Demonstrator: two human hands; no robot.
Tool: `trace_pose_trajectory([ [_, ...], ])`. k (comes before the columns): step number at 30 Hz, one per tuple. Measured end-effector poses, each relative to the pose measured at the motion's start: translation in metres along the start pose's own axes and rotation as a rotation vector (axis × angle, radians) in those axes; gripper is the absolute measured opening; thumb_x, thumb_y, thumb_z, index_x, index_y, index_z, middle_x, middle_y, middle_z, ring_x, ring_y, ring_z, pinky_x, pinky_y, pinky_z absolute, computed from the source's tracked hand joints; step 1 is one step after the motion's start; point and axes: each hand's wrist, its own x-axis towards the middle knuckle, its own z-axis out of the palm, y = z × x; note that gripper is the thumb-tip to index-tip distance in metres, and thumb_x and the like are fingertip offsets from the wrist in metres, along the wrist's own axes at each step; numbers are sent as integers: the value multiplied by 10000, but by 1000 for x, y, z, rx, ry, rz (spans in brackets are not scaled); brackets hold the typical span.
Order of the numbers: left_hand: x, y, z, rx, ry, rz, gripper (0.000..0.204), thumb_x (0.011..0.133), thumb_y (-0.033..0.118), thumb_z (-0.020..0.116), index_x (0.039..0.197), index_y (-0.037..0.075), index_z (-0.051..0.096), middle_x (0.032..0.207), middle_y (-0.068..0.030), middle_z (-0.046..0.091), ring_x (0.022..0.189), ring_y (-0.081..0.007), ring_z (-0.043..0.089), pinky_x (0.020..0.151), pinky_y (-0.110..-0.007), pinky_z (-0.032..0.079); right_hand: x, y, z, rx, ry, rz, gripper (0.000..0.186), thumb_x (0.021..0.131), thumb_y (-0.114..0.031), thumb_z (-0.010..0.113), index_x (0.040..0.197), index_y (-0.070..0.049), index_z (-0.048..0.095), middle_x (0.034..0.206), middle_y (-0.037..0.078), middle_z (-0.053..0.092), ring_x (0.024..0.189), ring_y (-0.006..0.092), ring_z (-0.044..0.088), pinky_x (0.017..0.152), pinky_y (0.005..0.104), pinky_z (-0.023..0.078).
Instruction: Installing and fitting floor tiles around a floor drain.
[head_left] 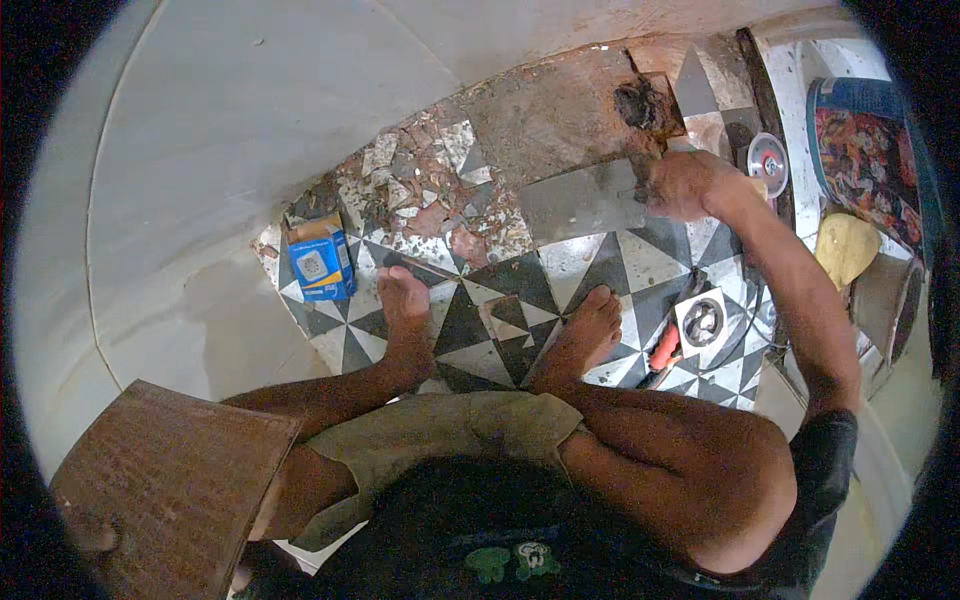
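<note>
At the lower left, my left hand [97, 535] grips a brown ridged tile [180, 470], with most of the fingers hidden by it. My right hand [690, 185] reaches far forward, low over the floor, with its fingers curled. It is at the right end of a flat grey rectangle [580, 205]; I cannot tell whether this is a tool's blade or a smoothed patch. What the fingers hold is hidden. Just beyond them is a dark, rough hole [648, 105] in the floor. Bare brown bedding [550, 120] stretches to its left.
Broken tile pieces [430, 195] lie along the wall. A blue box [322, 262] stands left of my feet. At right are a square drain cover [702, 320], a red-handled tool [664, 346], a round disc [768, 168], a patterned bucket [865, 170] and a yellowish lump [848, 248].
</note>
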Motion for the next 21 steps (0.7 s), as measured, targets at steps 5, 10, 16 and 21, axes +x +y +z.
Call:
trace_pose_trajectory([
  [5, -6, -12, 11, -273, 14, -323, 271, 1002, 86, 381, 763, 46, 503, 747, -111, 551, 686, -309, 517, 607, -436, 388, -26, -27, -23, 77, -13, -59, 456, 864, -444, 582, 945, -9, 688, 985, 227, 680, 968, 390, 656, 859, 472, 527],
  [10, -23, -67, 27, 376, 201, 404, 376, 1034, 171, 327, 728, 38, 501, 704, -146, 521, 698, -333, 534, 623, -440, 415, -43, -43, -41, 54, 149, -88, 422, 878, -403, 569, 957, -7, 692, 978, 233, 680, 950, 397, 660, 851, 480, 533],
  [16, -8, 3, 23, -192, 14, -276, 473, 1047, 273, 279, 700, 26, 484, 669, -195, 490, 641, -391, 482, 643, -480, 413, -58, -6, 6, 14, 58, 182, 405, 877, -372, 568, 942, 10, 687, 987, 243, 682, 958, 391, 668, 870, 486, 534],
  [21, -52, -110, 68, -121, -48, -409, 400, 1047, 222, 272, 764, 30, 479, 729, -180, 483, 719, -377, 508, 681, -473, 405, -13, -28, -2, 34, 64, 120, 353, 859, -318, 574, 987, -10, 692, 1014, 242, 687, 972, 371, 678, 866, 477, 543],
])
